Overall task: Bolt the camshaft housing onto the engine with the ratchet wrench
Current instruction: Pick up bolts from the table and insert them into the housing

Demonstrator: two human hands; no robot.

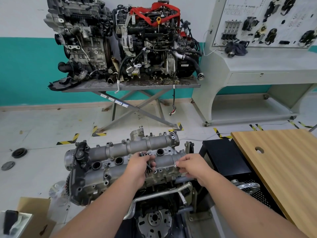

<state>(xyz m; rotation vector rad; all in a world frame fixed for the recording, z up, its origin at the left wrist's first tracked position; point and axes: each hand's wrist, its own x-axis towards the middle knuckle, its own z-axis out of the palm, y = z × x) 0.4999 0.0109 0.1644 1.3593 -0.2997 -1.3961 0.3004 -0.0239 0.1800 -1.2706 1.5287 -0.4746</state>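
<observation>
The grey camshaft housing [120, 150] lies on top of the engine [96, 186] on a stand in front of me. My left hand [139, 166] hovers over its middle and grips a bundle of dark bolts [145, 154], their heads sticking out above the fingers. My right hand [192, 166] is at the housing's right end and pinches a single bolt [176, 164] at a hole on the near edge. No ratchet wrench is in view.
A wooden tabletop [281, 169] and a black cabinet [224, 157] stand to the right. Two other engines sit on a scissor table [130, 86] behind. A training board console [262, 66] is at the far right. Cardboard boxes [34, 219] lie lower left.
</observation>
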